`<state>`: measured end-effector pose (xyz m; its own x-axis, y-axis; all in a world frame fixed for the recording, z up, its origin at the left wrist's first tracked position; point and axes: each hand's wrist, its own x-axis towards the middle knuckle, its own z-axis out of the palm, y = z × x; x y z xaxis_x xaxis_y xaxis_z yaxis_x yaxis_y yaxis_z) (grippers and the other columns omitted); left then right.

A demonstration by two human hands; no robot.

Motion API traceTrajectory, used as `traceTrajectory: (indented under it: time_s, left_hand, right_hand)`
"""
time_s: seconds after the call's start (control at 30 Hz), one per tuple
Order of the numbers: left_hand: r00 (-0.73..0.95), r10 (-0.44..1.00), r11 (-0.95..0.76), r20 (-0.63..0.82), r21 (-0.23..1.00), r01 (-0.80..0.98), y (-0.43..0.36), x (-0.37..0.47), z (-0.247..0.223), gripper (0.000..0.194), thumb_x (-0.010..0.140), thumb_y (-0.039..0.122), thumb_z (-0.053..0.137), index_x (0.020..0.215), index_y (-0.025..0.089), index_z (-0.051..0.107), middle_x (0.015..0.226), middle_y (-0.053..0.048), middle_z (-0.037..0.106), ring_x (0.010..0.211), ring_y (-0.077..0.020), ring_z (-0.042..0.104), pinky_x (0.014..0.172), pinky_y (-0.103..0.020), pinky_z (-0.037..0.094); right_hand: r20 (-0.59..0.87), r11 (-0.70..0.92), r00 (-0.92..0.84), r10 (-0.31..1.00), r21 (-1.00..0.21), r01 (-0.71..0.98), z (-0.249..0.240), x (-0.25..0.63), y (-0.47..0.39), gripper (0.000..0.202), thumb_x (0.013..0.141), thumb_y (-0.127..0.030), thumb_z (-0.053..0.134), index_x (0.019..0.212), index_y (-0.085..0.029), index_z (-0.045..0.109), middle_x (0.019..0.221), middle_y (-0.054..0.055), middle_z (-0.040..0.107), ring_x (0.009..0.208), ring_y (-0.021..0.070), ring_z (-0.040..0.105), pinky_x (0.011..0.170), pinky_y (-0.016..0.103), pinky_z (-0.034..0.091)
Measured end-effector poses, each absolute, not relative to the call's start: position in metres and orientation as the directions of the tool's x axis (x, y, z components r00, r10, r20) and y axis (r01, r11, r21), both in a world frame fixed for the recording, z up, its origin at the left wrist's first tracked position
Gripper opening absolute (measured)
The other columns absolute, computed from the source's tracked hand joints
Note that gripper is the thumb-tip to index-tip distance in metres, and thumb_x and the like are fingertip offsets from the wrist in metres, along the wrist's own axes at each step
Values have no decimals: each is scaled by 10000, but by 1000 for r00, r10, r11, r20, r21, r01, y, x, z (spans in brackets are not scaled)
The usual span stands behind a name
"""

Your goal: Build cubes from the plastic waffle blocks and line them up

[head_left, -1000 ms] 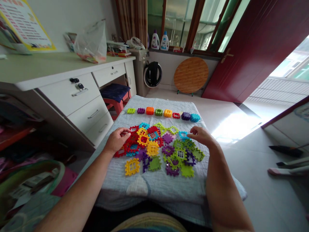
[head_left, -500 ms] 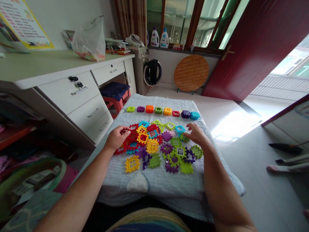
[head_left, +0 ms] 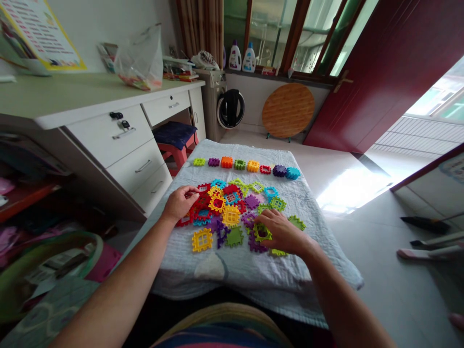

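Observation:
A loose pile of flat plastic interlocking building pieces (head_left: 231, 216) in red, yellow, blue, purple and green lies on the cloth-covered table. My left hand (head_left: 180, 203) rests at the pile's left edge beside the red pieces (head_left: 186, 219), fingers loosely bent with a gap above the thumb and nothing seen between them. Over the green pieces on the right, my right hand (head_left: 279, 229) has its fingers bent down and closed round a green piece, mostly hidden beneath it. A green piece with a round opening (head_left: 263, 233) shows beside the fingers.
Behind the pile stands a row of stacked pieces sorted by colour, with an orange stack (head_left: 226, 162) and a blue stack (head_left: 293, 173) among them. A white desk (head_left: 130, 140) and a stool (head_left: 176, 135) are at the left. A washing machine (head_left: 217, 96) stands further back.
My right hand has moved left and toward me, from the pile's right edge onto the green pieces, and its fingers have closed. The left hand stays almost where it was.

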<state>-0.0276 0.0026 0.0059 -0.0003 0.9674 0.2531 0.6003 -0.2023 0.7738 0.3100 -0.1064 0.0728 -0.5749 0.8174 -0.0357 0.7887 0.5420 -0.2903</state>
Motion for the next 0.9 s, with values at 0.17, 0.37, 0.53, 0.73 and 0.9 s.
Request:
traceTrajectory:
  time_s: [0.17, 0.37, 0.53, 0.73, 0.9]
  left_hand:
    - [1, 966, -208, 258, 776, 595, 2, -28, 6, 283, 732, 388, 571, 884, 170, 668, 859, -58, 698, 748, -193, 631, 723, -297, 512]
    - [19, 964, -222, 265, 764, 605, 2, -27, 6, 277, 734, 387, 569, 883, 177, 670, 829, -45, 692, 735, -187, 623, 709, -289, 513]
    - [18, 961, -226, 275, 750, 621, 1, -27, 8, 269, 743, 389, 567, 880, 182, 672, 816, -36, 690, 736, -182, 628, 719, -283, 509]
    - [20, 957, -234, 291, 726, 646, 1, -28, 8, 262, 746, 392, 582, 886, 190, 674, 856, -42, 696, 737, -183, 631, 707, -287, 507]
    - [26, 955, -238, 294, 716, 656, 0, -26, 9, 252, 750, 383, 577, 881, 189, 668, 844, -38, 694, 726, -180, 627, 707, -285, 501]
  right_hand:
    - [57, 534, -561, 826, -401, 744, 77, 316, -94, 329, 795, -291, 640, 1107, -194, 601, 999, 71, 639, 929, 201, 568, 841, 342, 442]
    - [41, 403, -443, 896, -495, 769, 89, 325, -71, 218, 906, -316, 461, 901, -180, 632, 774, 14, 642, 659, 120, 538, 648, 258, 388]
    - [38, 362, -393, 919, -482, 798, 83, 328, -40, 326, 938, -293, 354, 751, -186, 599, 697, 8, 629, 636, 129, 534, 627, 255, 370]
    - [117, 275, -249, 961, -374, 886, 51, 331, -23, 289, 925, -314, 407, 864, -196, 664, 779, 45, 649, 744, 172, 590, 708, 271, 417]
    - [264, 261, -191, 945, -263, 929, 40, 339, -28, 368, 866, -427, 545, 1113, -175, 649, 1010, 104, 588, 982, 248, 545, 904, 356, 415]
